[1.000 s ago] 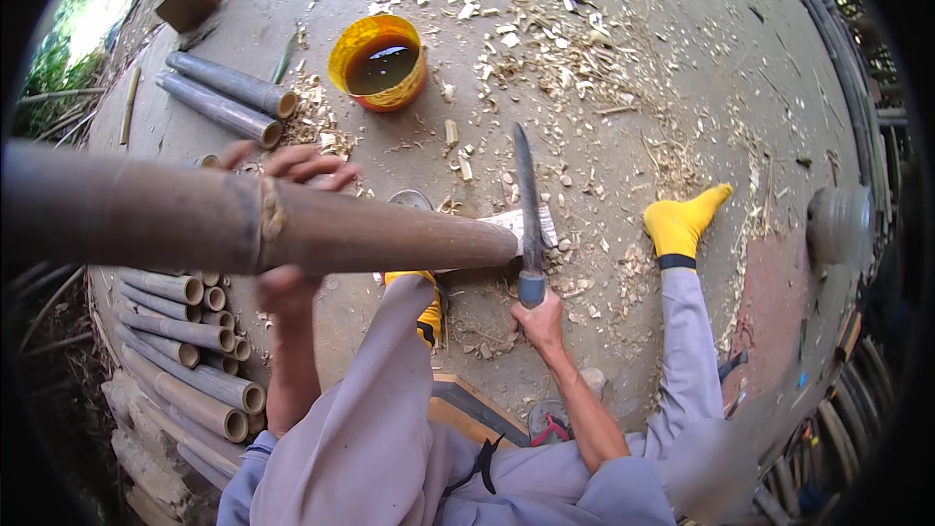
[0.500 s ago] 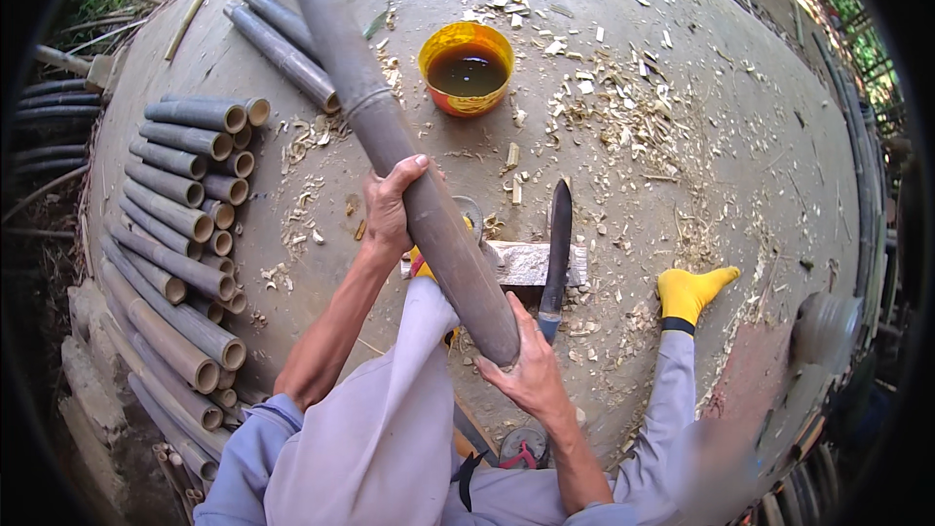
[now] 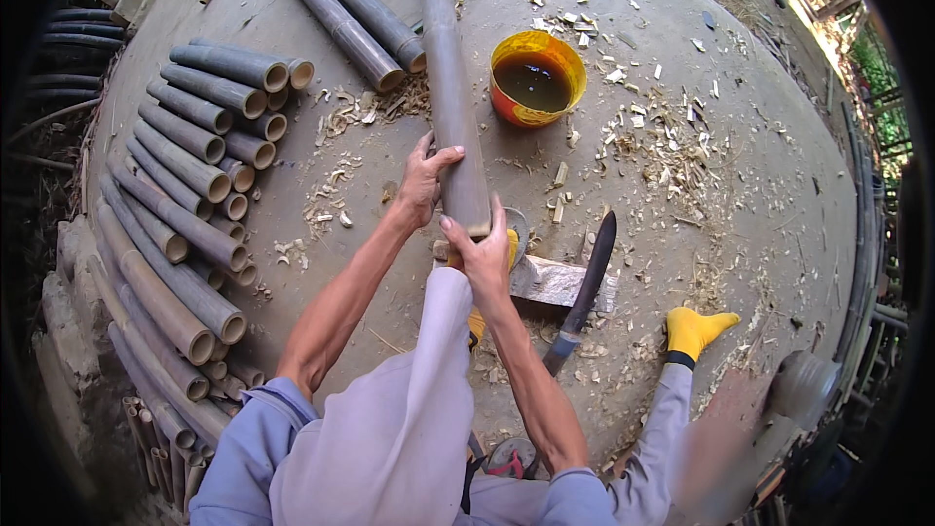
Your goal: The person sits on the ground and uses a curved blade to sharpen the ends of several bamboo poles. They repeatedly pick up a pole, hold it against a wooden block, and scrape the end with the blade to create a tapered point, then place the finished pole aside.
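Observation:
A long grey-brown bamboo pole [image 3: 451, 88] points away from me, its near end just above my draped leg. My left hand [image 3: 424, 180] is wrapped round its left side, with the thumb lying over the top. At the near end, my right hand [image 3: 481, 258] grips it from the right and below; some of those fingers are hidden behind the pole. To the right, a dark-bladed machete [image 3: 590, 281] leans across a pale wooden block [image 3: 541, 281], tip pointing away. The machete touches neither hand.
Many cut bamboo poles [image 3: 185, 224] are stacked at the left, and two more [image 3: 341, 24] lie at the far left. A yellow-red bowl [image 3: 502, 102] of dark liquid stands beyond the block. Wood shavings [image 3: 672, 151] litter the ground. My yellow-socked foot [image 3: 693, 331] rests at right.
Both hands have swung the bamboo pole from a leftward slant to nearly straight ahead, its near end moving left and away from me. My right hand has moved left, closer to the left one.

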Available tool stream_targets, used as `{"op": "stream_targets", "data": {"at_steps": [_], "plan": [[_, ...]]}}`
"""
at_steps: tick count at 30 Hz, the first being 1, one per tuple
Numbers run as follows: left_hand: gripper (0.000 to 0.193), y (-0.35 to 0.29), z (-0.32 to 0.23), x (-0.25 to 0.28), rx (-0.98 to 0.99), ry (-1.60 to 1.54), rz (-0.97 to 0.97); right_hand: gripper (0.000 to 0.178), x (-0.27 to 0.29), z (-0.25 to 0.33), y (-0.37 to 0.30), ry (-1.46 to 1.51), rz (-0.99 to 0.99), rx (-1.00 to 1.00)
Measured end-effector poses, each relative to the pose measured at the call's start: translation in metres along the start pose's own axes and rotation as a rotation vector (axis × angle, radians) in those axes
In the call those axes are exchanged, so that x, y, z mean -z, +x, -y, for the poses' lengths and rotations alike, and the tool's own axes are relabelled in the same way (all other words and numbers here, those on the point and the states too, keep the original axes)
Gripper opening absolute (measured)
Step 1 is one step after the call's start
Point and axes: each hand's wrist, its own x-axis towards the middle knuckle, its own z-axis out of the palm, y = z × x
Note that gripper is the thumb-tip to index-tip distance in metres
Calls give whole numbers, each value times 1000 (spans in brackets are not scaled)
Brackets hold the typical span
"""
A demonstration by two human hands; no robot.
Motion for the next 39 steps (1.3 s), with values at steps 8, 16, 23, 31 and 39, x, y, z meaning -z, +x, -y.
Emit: {"op": "stream_targets", "data": {"at_steps": [8,16,23,31,39], "plan": [[57,47,-24,47,-213,626,-370,49,4,2,-18,-81,295,82],[75,153,-39,109,-221,791,-650,26,63,-23,-105,-94,-137,5],[80,181,-36,104,-88,590,-690,26,71,-38,-125,-36,-221,-73],[43,186,-55,127,57,398,-490,25,61,-32,-121,-22,-175,-55],[43,26,-50,115,256,-391,116,24,77,-24,-107,-46,-213,-19]]}}
